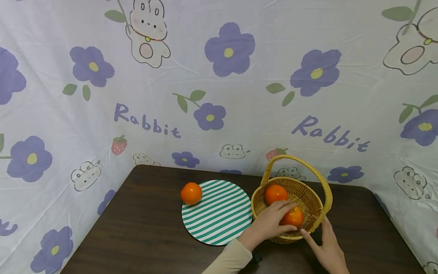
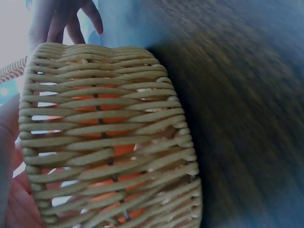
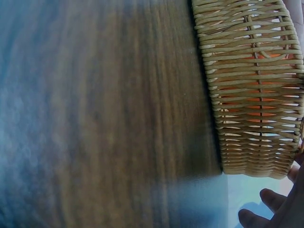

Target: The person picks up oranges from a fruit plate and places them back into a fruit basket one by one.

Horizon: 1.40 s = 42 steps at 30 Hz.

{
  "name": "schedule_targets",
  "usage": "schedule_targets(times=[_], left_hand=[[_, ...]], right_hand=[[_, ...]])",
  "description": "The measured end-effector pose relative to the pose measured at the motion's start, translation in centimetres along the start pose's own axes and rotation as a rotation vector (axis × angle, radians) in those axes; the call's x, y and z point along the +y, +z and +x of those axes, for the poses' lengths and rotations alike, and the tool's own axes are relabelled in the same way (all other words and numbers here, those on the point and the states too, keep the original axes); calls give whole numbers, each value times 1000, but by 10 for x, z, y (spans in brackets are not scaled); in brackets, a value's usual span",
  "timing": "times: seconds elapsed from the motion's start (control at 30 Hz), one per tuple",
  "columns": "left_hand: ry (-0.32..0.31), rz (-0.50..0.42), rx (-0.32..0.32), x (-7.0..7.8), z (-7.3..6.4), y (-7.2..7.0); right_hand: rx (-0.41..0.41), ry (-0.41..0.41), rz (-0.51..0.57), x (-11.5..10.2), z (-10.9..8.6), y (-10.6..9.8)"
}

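In the head view, a yellow wicker basket (image 1: 287,239) with an arched handle (image 1: 309,167) stands on the table. My left hand (image 1: 268,222) reaches over its near-left rim and holds an orange fruit (image 1: 295,217), with the fingers over the top and the thumb on the near side. A second orange fruit (image 1: 275,194) lies behind it in the basket. My right hand (image 1: 326,243) rests at the basket's right rim by the handle's foot, fingers extended. In the right wrist view, its fingers (image 3: 273,199) spread past the basket's end. Fruit shows through the weave in both wrist views.
Left of the basket lies a round green-and-white striped mat (image 1: 219,213). A third orange fruit (image 1: 191,193) sits at its upper-left edge. The dark wood table (image 1: 147,228) backs onto a white cloth (image 1: 253,114) printed with flowers and rabbits.
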<state>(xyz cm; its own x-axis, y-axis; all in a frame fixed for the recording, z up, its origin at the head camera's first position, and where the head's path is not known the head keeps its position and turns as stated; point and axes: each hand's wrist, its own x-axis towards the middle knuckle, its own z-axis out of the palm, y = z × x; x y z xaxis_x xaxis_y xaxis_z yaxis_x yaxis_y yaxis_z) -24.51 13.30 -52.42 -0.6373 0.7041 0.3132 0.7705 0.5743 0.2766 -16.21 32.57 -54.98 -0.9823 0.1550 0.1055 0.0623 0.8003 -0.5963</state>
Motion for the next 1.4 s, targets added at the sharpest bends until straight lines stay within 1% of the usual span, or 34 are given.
schedule_targets(times=[0.27, 0.57, 0.83, 1.07, 1.17, 1.4], left_hand=[[23, -21, 56, -7, -10, -3], [33, -47, 104, -14, -20, -4], [21, -44, 107, -17, -25, -7], [19, -49, 136, -20, -28, -8], [12, -62, 140, -21, -30, -9], [-23, -92, 143, -23, -37, -14]], right_hand=[[-23, 16, 6, -1, 1, -2], [-16, 9, 21, 0, 1, 0], [-18, 14, 19, 1, 1, 1], [-25, 16, 25, -1, 2, 0], [-32, 26, 25, -1, 1, -1], [-17, 26, 23, -3, 1, 0]])
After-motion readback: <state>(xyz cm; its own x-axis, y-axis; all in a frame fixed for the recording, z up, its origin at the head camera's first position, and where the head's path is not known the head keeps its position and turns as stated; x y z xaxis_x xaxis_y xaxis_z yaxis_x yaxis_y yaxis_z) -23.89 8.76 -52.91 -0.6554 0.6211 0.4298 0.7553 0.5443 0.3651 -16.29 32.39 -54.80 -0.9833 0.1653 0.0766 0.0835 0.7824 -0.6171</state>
